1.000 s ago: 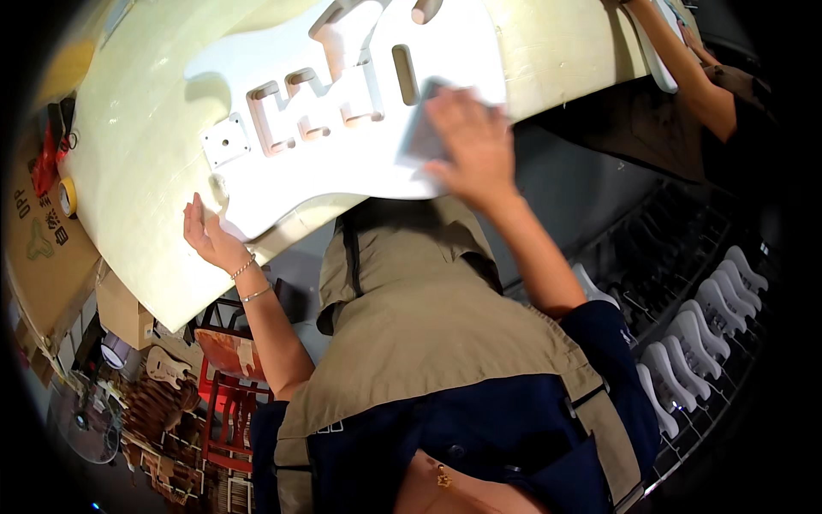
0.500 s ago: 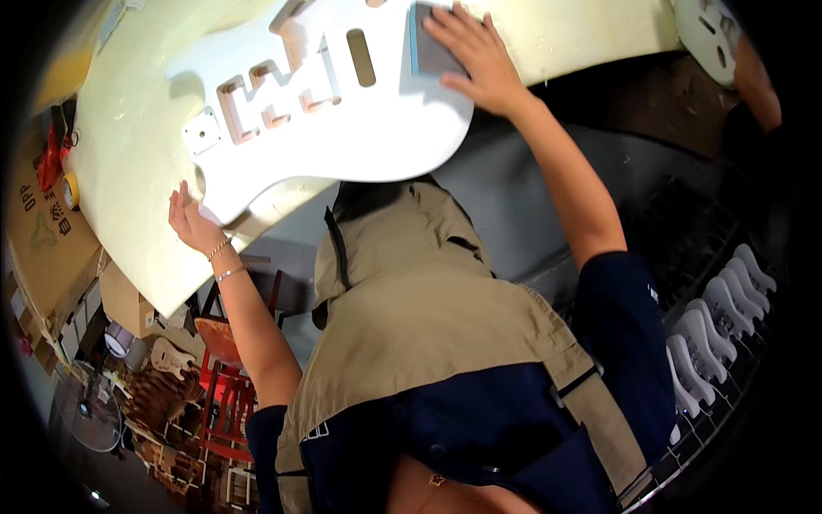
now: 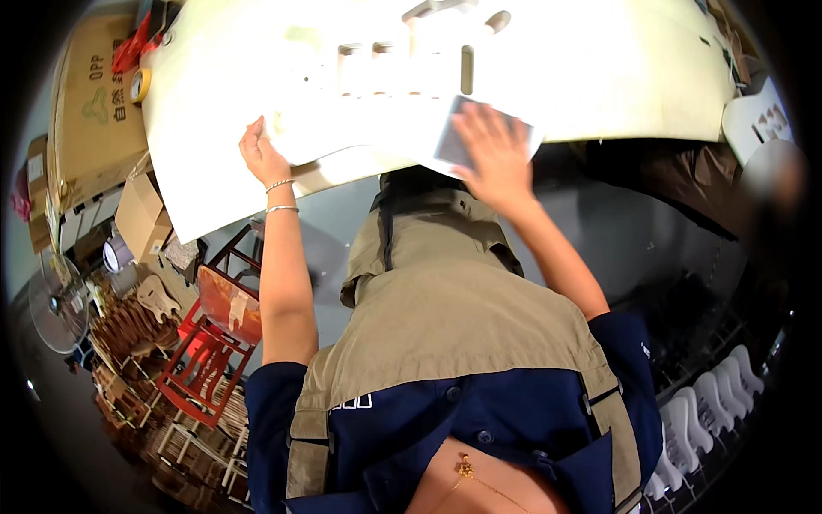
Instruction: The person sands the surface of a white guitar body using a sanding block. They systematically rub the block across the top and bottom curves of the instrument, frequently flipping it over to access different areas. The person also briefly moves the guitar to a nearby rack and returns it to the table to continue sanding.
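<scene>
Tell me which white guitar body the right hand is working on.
The one lying flat on the cream table, under the right hand and its grey sanding sheet; the other bodies stand racked at lower right.

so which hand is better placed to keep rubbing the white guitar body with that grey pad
Right. The right hand lies flat on the grey pad atop the white guitar body. The left hand only steadies the body's near edge, away from the pad.
</scene>
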Tool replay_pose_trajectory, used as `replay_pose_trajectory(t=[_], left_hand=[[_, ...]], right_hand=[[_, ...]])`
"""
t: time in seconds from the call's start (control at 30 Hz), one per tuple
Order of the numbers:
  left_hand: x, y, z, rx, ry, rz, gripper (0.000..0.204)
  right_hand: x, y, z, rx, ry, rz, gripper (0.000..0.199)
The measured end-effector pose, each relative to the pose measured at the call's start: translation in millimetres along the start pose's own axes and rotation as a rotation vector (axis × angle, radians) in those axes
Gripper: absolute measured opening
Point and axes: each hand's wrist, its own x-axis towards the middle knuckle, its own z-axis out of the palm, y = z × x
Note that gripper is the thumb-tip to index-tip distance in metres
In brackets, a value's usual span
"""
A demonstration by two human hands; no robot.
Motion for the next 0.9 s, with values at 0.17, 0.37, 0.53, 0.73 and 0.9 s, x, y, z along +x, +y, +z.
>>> replay_pose_trajectory(t=[0.17,0.37,0.53,0.73,0.9], left_hand=[[-3.0,14.4,2.0,0.003,-0.037,0.034,0.037],[-6.0,28.1,0.9,-0.088,-0.027,0.020,0.039],[-4.7,17.5,-1.2,-0.146,-0.049,0.047,0.039],[-18.5,48.6,-15.6,0.301,-0.150,0.436,0.040],[-59.8,70.5,-8.5,0.341,-0.415,0.743,0.045]], right_hand=[[63.3,-47.2,6.1,0.051,0.019,-0.161,0.075],[67.0,-53.2,16.5,-0.077,0.035,-0.026,0.067],[115.9,-65.6,23.3,-0.003,-0.039,-0.136,0.065],[114.4,-71.4,11.6,-0.009,0.005,-0.142,0.077],[146.2,-47.7,14.2,0.021,-0.162,-0.176,0.091]])
